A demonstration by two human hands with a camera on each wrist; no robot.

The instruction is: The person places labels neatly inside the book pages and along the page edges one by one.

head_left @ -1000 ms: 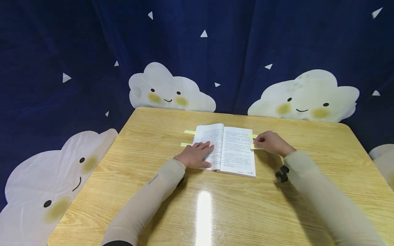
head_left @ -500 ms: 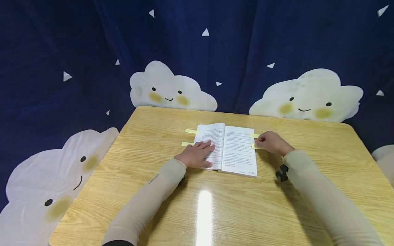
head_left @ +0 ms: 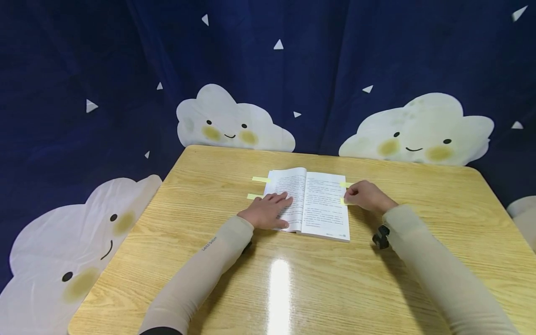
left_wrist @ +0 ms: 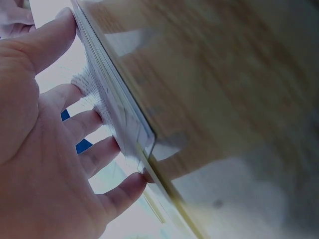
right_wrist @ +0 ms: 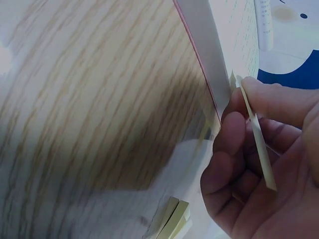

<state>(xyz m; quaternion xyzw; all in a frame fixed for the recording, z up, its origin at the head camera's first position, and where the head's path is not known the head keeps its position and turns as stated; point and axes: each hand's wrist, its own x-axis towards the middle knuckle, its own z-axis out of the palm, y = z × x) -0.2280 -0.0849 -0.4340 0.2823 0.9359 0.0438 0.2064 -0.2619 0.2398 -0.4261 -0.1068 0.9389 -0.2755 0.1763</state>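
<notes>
An open book [head_left: 325,207] with printed pages lies on the table. My left hand [head_left: 268,211] rests on the left page with its fingers spread. At the right page's outer edge, my right hand [head_left: 367,195] pinches a pale yellow sticky strip [right_wrist: 259,144] between thumb and forefinger. The strip's far end reaches the page edge, while its free end hangs over the palm in the right wrist view. Just above that hand, another yellow strip [head_left: 345,184] sticks out from the right page. Two more, an upper strip [head_left: 260,179] and a lower strip [head_left: 253,196], project from the left side.
The wooden table [head_left: 201,186] surrounds the book, with a bright light reflection [head_left: 278,293] near its front. Behind it hangs a dark blue curtain [head_left: 318,70] printed with clouds. A small black device [head_left: 381,237] is under the right wrist.
My right hand has shifted slightly left and down, and the pinched strip now overlaps the right page a little more. The left hand stays where it was.
</notes>
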